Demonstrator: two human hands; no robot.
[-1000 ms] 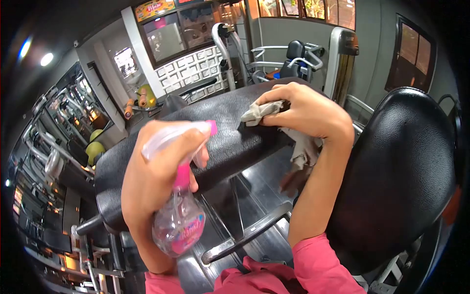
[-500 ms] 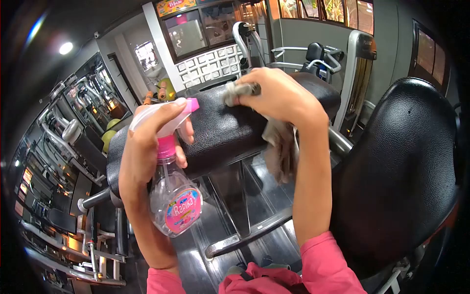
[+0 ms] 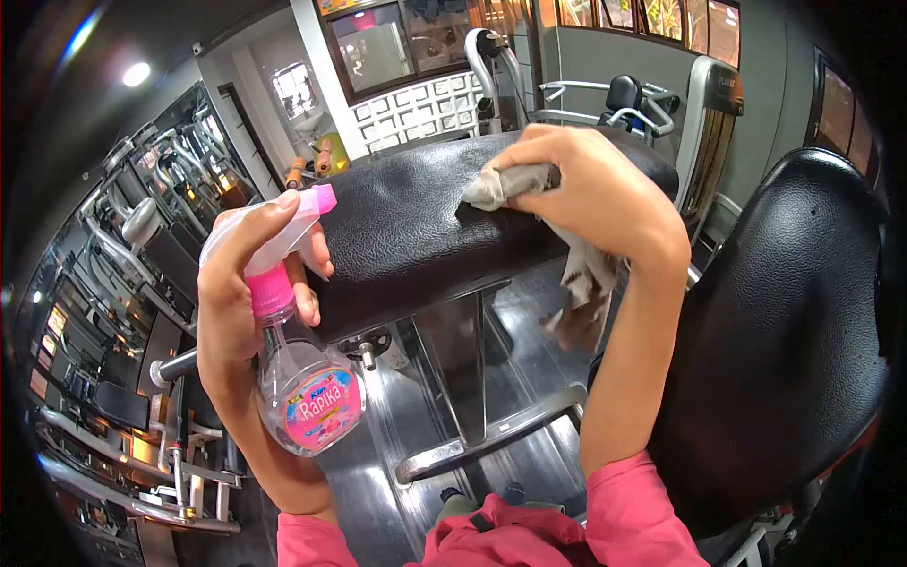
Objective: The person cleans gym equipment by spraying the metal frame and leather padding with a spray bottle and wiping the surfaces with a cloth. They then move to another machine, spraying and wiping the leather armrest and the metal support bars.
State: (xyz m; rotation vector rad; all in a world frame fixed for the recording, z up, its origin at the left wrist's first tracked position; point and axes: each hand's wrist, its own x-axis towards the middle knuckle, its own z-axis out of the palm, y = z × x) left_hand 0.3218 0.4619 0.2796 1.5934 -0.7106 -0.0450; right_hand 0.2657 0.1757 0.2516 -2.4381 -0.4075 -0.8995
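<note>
A clear spray bottle with a pink collar and nozzle and a pink "Rapika" label hangs upright in my left hand. My fingers wrap around its neck and trigger head. Bunched in my right hand is a grey cloth, one end pressed to the top of the black padded bench. The rest of the cloth dangles below my wrist over the bench's near edge. My right palm and part of the cloth are hidden behind the back of the hand.
A tall black backrest pad stands close on my right. Below the bench is its metal frame foot on the dark floor. Gym machines line the left side. A white weight-stack column rises behind, at the right.
My right hand has moved to the right along the bench top with the cloth. The left hand and spray bottle have shifted left in view. The whole view has also turned slightly.
</note>
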